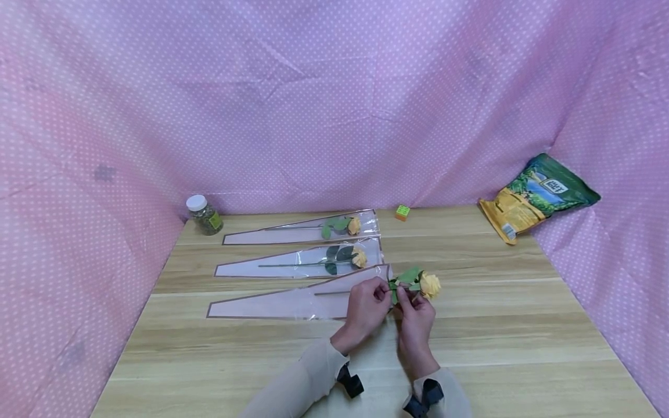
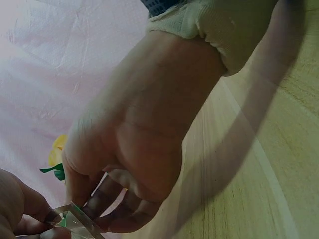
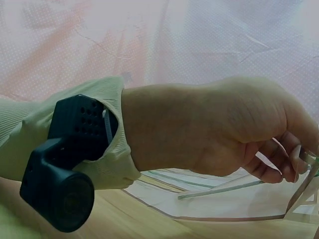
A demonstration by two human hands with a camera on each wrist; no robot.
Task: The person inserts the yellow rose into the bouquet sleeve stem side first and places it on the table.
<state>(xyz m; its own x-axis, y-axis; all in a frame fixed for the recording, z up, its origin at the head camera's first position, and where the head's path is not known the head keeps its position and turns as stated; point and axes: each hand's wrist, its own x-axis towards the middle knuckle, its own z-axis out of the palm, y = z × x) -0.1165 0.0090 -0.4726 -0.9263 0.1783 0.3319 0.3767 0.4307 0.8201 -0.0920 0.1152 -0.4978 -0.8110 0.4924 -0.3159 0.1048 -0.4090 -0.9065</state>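
Note:
My left hand (image 1: 366, 306) pinches the mouth of the nearest clear plastic flower sleeve (image 1: 277, 303), which has a brown border. Just to its right, my right hand (image 1: 416, 325) pinches a yellow rose (image 1: 430, 285) below its bloom, by the green leaves (image 1: 409, 275). The bloom and leaves stick out past the sleeve's mouth, while the bare stem (image 1: 331, 293) lies inside. In the right wrist view the left hand (image 3: 239, 129) curls its fingertips at the sleeve's edge. The right hand (image 2: 129, 134) fills the left wrist view, partly hiding the rose behind it.
Behind lie two more sleeves, a middle one (image 1: 245, 270) and a far one (image 1: 245, 238), each with a yellow rose inside. A white-lidded jar (image 1: 205, 216) stands back left. A small green-and-orange cube (image 1: 402, 212) sits at the back; a green-and-yellow bag (image 1: 538, 194) leans back right.

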